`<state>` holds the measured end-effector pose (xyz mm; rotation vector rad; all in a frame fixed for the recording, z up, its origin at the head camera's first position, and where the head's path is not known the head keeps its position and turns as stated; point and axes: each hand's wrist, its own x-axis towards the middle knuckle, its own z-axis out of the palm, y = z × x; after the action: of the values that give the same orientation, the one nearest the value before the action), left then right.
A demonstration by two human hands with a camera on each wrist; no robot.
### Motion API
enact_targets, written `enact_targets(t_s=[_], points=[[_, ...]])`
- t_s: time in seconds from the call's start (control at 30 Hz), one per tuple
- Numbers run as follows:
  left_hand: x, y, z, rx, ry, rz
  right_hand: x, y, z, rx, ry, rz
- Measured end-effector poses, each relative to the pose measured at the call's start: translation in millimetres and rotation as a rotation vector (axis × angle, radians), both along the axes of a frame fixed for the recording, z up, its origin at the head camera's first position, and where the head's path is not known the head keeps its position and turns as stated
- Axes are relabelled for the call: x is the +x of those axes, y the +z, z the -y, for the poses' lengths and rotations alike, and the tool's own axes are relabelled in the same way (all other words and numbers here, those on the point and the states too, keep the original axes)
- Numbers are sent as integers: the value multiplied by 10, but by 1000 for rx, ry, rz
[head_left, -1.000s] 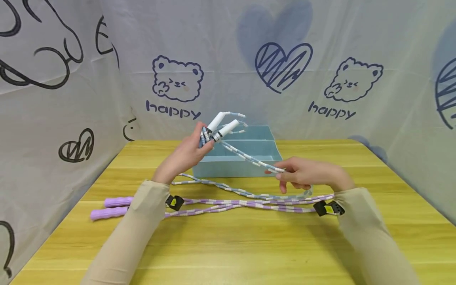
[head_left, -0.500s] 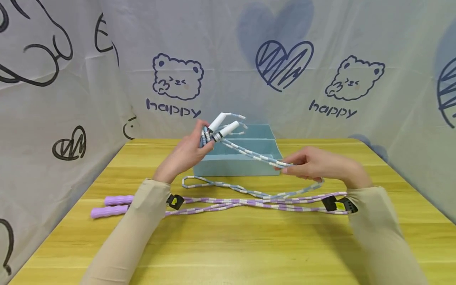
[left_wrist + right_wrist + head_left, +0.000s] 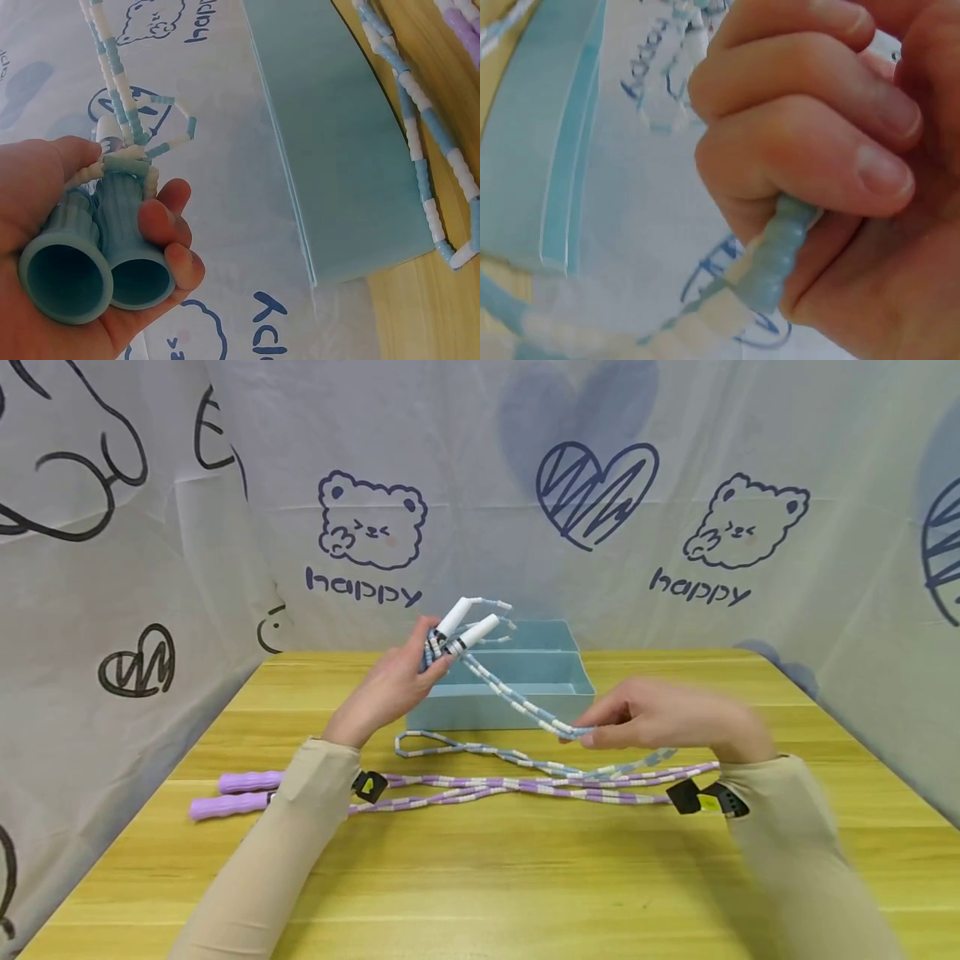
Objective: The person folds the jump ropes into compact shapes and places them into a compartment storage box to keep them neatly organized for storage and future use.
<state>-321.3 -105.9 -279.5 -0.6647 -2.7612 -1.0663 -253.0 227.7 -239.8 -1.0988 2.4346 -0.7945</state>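
In the head view my left hand [image 3: 386, 689] is raised at the front left of a light blue box. It grips the two handles [image 3: 124, 217] of a blue-and-white beaded jump rope; their hollow blue ends face the left wrist camera. White tips point up and right, with cord wound around the handles. From there the doubled beaded cord [image 3: 517, 700] slopes down to my right hand [image 3: 667, 718], whose fingers curl round it, as the right wrist view shows. Past that hand the cord drops to the table and runs back left in a long loop [image 3: 480, 750].
The open light blue box [image 3: 502, 714] stands at the table's back middle, lid tilted back. A purple-and-white jump rope [image 3: 510, 787] lies stretched across the wooden table [image 3: 480, 877], its purple handles [image 3: 228, 807] on the left. A printed cloth [image 3: 480, 543] hangs behind.
My right hand has moved right, rising and then dropping a little, and the cord between the hands now sags more. The loop's left end on the table has slid right. My left hand keeps its place.
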Motion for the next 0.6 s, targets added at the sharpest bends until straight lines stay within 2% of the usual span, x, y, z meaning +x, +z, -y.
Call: enact_targets(t_s=[0.13, 0.27, 0.43, 0.6], points=[[0, 1, -22, -23, 5, -4, 38, -39, 156, -16, 71, 33], [5, -14, -39, -62, -20, -11, 60, -75, 281, -68, 128, 45], [12, -61, -59, -106, -49, -15, 67, -102, 350, -167, 139, 26], [4, -115, -93, -176, -42, -65, 80, -122, 408, -246, 139, 27]])
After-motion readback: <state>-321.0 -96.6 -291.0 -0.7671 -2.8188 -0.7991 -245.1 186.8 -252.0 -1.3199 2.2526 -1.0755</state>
